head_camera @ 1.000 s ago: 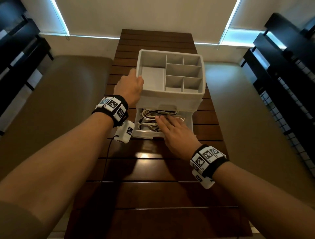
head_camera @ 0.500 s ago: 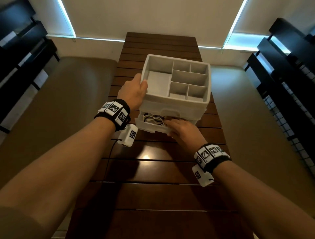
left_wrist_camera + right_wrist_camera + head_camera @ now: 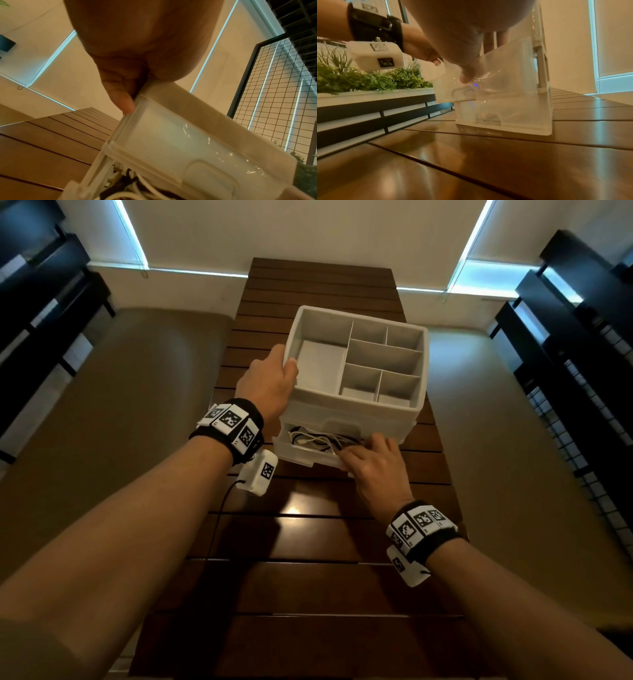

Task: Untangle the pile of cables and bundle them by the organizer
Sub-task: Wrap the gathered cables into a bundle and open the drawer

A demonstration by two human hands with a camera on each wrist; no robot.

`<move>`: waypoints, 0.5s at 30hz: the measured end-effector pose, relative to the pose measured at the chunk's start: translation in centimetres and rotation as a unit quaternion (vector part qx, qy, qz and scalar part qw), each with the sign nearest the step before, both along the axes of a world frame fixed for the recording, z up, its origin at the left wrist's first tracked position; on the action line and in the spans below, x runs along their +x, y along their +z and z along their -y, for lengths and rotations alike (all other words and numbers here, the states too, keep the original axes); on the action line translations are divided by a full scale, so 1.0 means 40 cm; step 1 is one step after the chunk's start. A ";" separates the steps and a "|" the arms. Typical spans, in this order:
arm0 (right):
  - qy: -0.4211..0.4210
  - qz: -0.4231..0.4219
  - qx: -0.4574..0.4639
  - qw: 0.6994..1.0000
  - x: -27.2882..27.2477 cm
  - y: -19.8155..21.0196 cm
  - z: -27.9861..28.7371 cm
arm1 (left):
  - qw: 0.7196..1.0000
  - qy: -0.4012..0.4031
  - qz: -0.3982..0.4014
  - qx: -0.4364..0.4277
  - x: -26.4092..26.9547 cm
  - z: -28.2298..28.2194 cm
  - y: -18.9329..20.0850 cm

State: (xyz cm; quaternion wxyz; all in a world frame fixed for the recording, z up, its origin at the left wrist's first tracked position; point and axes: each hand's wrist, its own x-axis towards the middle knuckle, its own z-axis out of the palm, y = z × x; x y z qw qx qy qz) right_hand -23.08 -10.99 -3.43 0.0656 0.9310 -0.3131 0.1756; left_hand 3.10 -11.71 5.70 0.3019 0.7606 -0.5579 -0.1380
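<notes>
A white plastic organizer (image 3: 356,412) with empty top compartments stands on the slatted wooden table (image 3: 308,542). My left hand (image 3: 270,381) grips its left rim, thumb inside the rim. Its upper translucent drawer (image 3: 298,455) is pulled partly out and holds tangled white and black cables (image 3: 315,440). My right hand (image 3: 373,460) holds the drawer's front right edge, fingers curled over it. In the right wrist view the thumb (image 3: 465,78) presses on the drawer front (image 3: 496,81). The left wrist view shows fingers (image 3: 120,94) against the organizer's side (image 3: 171,142), with cables (image 3: 137,189) below.
A second drawer (image 3: 488,116) below stays closed. Beige benches (image 3: 120,405) flank the narrow table on both sides. A planter with green plants (image 3: 368,81) sits behind a black rail to the left. A thin black cord (image 3: 219,508) hangs from my left wrist camera.
The drawer has slid most of the way back into the organizer. My right hand moved from lying on the cables to the drawer's front edge. My left hand kept its grip.
</notes>
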 end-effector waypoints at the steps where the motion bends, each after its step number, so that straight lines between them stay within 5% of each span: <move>1: -0.018 0.008 -0.007 1.000 -0.003 -0.002 0.000 | 1.000 0.003 0.003 -0.001 -0.001 -0.001 0.001; 7: -0.079 0.142 0.066 0.984 -0.013 0.032 -0.009 | 0.999 -0.015 -0.038 -0.026 -0.002 -0.015 0.000; 11: -0.239 0.309 0.206 0.897 -0.096 0.031 -0.010 | 0.971 -0.083 -0.226 0.005 0.048 -0.064 -0.051; 15: -0.164 0.312 0.478 0.804 -0.134 0.016 0.017 | 0.947 -0.144 -0.269 0.104 0.052 -0.112 -0.129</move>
